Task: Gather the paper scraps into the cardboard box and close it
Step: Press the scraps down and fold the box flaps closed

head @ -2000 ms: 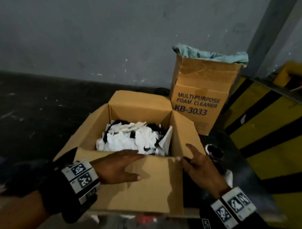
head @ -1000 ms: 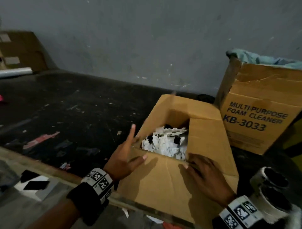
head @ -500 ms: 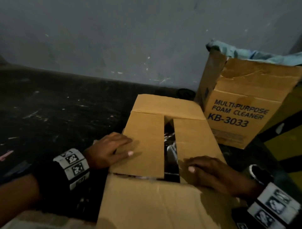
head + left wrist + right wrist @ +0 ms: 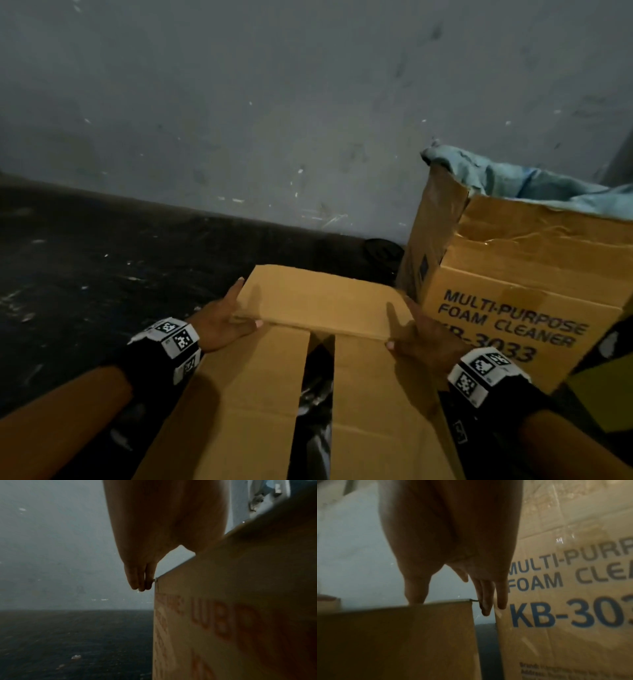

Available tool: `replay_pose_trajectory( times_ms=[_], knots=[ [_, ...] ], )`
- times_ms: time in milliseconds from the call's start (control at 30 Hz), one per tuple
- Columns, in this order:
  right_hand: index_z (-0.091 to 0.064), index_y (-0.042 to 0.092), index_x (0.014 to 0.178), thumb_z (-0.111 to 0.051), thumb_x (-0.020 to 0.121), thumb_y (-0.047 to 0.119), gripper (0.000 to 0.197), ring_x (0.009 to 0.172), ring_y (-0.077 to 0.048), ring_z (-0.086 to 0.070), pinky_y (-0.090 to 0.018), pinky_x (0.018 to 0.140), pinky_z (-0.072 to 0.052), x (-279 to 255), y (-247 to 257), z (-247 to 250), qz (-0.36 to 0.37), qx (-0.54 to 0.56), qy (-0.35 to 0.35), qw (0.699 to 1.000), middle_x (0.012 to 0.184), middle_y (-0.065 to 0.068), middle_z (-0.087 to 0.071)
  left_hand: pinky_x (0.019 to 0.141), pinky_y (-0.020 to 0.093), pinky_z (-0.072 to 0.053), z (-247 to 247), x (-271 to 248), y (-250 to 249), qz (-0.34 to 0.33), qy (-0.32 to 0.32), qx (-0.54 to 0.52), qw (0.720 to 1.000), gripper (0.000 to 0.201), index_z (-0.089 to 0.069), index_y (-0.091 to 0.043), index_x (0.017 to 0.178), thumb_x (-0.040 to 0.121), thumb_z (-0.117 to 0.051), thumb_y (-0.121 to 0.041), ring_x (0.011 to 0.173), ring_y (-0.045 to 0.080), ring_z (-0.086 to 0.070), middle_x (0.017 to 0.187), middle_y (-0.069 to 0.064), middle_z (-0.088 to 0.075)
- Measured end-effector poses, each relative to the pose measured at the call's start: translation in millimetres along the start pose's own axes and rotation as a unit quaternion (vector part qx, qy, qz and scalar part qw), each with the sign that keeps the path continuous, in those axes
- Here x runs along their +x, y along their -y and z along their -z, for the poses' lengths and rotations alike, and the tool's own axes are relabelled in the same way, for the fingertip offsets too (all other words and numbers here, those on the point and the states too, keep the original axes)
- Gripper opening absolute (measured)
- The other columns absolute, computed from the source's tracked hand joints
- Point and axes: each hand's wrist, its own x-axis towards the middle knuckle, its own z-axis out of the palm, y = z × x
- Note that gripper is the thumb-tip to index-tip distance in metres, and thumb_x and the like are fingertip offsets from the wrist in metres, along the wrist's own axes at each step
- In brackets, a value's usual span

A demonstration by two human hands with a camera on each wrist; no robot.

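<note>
The plain brown corrugated cardboard box (image 4: 260, 404) sits low between the two forearms, its two side flaps already folded flat with a dark slot left between them, and the far brown cardboard flap (image 4: 318, 305) is coming down over their far ends. Judging by its look the box should be light and fairly stiff, its flaps springy at the creases and apt to lift again if let go, so the sound place to hold is at the flap's two side edges and corners, where the fingers now are. The torn white paper scraps (image 4: 311, 394) lie inside and show only dimly through the slot; they look soft and nearly weightless, and will give the flaps no support from below. Just beyond the right fingers stands a taller tan cardboard carton printed MULTI-PURPOSE FOAM CLEANER (image 4: 513, 308), close enough to crowd that side. The left hand (image 4: 219, 325) lies along the flap's left edge, fingers straight and together reaching to its far corner, thumb laid across the top near the flap's free edge, so it presses rather than clenches. The right hand (image 4: 421, 335) mirrors it on the right edge, fingers extended past the corner, thumb resting on top. Both wrists are low and level, palms turned inward
</note>
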Motion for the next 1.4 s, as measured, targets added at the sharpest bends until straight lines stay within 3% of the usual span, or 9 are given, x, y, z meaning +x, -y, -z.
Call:
replay_pose_trajectory(
  times_ms=[267, 367, 467, 567, 667, 867, 1067, 1233, 1400],
  knots=[
    [0.0, 0.045, 0.142, -0.056, 0.086, 0.045, 0.078, 0.12, -0.023, -0.05, -0.052, 0.101, -0.043, -24, 3, 25, 0.164, 0.242, -0.212, 0.933, 0.135, -0.007, -0.051, 0.11, 0.055, -0.026, 27, -21, 2, -0.062, -0.129, -0.242, 0.96, 0.098, 0.007, -0.041, 0.144, 0.078, -0.066, -0.039, 0.132, 0.028, -0.038, 0.141, 0.005, -0.046],
    [-0.032, 0.047, 0.132, -0.028, 0.086, 0.067, 0.05, 0.107, -0.024, -0.058, -0.048, 0.094, -0.047, -64, 13, 41, 0.184, 0.235, -0.293, 0.908, 0.116, -0.008, -0.063, 0.11, 0.054, -0.03, 29, -55, 15, -0.12, -0.127, -0.274, 0.946, 0.088, -0.004, -0.045, 0.143, 0.073, -0.058, -0.05, 0.128, 0.022, -0.044, 0.135, 0.002, -0.051],
    [-0.066, 0.035, 0.097, -0.022, 0.078, 0.077, 0.064, 0.087, -0.018, -0.067, -0.041, 0.087, -0.051, -103, 18, 37, 0.17, 0.194, -0.165, 0.952, 0.081, -0.005, -0.073, 0.113, 0.048, -0.027, 20, -93, 38, -0.162, -0.092, -0.184, 0.965, 0.078, -0.015, -0.049, 0.14, 0.073, -0.051, -0.066, 0.127, 0.015, -0.042, 0.129, -0.006, -0.054],
    [-0.07, 0.024, 0.096, -0.032, 0.074, 0.08, 0.071, 0.099, -0.012, -0.062, -0.022, 0.087, -0.04, -148, 27, 14, 0.111, 0.061, -0.028, 0.992, 0.1, 0.002, -0.072, 0.116, 0.041, -0.016, 5, -135, 57, -0.171, -0.029, 0.058, 0.983, 0.096, -0.016, -0.049, 0.139, 0.055, -0.025, -0.095, 0.137, 0.02, -0.023, 0.144, -0.005, -0.037],
    [-0.063, 0.024, 0.111, -0.045, 0.089, 0.049, 0.038, 0.114, -0.014, -0.053, -0.022, 0.099, -0.034, -193, 42, -15, 0.136, -0.014, -0.005, 0.991, 0.119, 0.003, -0.061, 0.116, 0.034, 0.001, -10, -172, 64, -0.221, -0.009, 0.176, 0.959, 0.1, -0.01, -0.042, 0.143, 0.058, -0.016, -0.094, 0.143, 0.016, -0.005, 0.155, 0.0, -0.019],
    [-0.013, 0.036, 0.144, -0.04, 0.075, 0.075, 0.084, 0.141, -0.02, -0.021, -0.038, 0.114, -0.023, -283, 52, -83, 0.249, -0.156, 0.029, 0.955, 0.153, -0.001, -0.024, 0.107, 0.022, 0.025, -57, -260, 66, -0.339, 0.059, 0.257, 0.903, 0.085, 0.007, -0.044, 0.142, 0.078, -0.04, -0.075, 0.133, -0.002, 0.031, 0.155, -0.01, 0.012],
    [0.004, 0.031, 0.146, -0.052, 0.058, 0.08, 0.115, 0.141, -0.025, 0.006, -0.043, 0.113, 0.004, -337, 50, -145, 0.266, -0.333, 0.016, 0.904, 0.156, -0.013, 0.003, 0.113, 0.046, 0.014, -95, -306, 82, -0.424, 0.032, 0.395, 0.815, 0.107, 0.002, -0.027, 0.148, 0.069, -0.043, -0.083, 0.143, 0.028, 0.017, 0.156, 0.016, 0.011],
    [0.007, 0.03, 0.146, -0.066, 0.054, 0.07, 0.124, 0.142, -0.028, 0.005, -0.043, 0.112, 0.002, -349, 52, -143, 0.249, -0.343, -0.006, 0.906, 0.156, -0.016, 0.002, 0.112, 0.047, 0.014, -86, -310, 75, -0.412, 0.053, 0.407, 0.814, 0.117, 0.007, -0.029, 0.147, 0.061, -0.053, -0.082, 0.142, 0.028, 0.018, 0.156, 0.012, 0.016],
    [0.024, 0.042, 0.138, -0.043, 0.057, 0.086, 0.114, 0.14, -0.017, 0.023, -0.04, 0.114, 0.012, -356, 77, -71, 0.248, -0.285, 0.001, 0.926, 0.15, 0.0, 0.031, 0.104, 0.036, 0.034, -26, -295, 35, -0.397, 0.125, 0.377, 0.827, 0.113, 0.029, -0.053, 0.131, 0.05, -0.041, -0.089, 0.126, 0.007, 0.047, 0.14, -0.013, 0.047]
  ],
)
